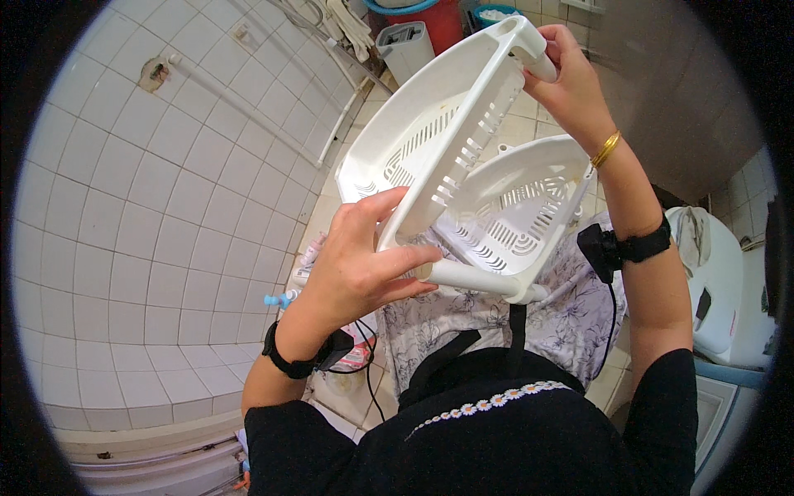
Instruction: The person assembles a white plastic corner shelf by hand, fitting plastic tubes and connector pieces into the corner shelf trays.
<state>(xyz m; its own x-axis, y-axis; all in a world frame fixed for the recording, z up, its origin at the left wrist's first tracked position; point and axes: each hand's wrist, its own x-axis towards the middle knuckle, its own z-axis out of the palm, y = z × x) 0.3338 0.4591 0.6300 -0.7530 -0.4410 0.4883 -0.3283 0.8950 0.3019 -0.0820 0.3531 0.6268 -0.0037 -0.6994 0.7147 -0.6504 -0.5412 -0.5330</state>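
Observation:
I hold a white plastic two-tier corner shelf tilted in front of me. Its upper basket (405, 107) has a slotted floor and rim, and the lower basket (529, 169) lies nearer my lap. A white tube (471, 278) runs from the near corner by my left hand to the lower basket. My left hand (351, 260) is closed around that near corner of the upper basket, its fingers spread over the rim and the tube's end. My right hand (571, 78) wraps round a short tube (539, 62) at the far corner. Part of its grip is hidden behind the plastic.
A tiled wall (165, 207) rises on the left, with small bottles (281, 299) at its foot. Beyond the shelf stand a grey-white bin (405, 50) and a red bucket (447, 29). A white rounded appliance (719, 281) is at the right. Patterned cloth (430, 331) covers my lap.

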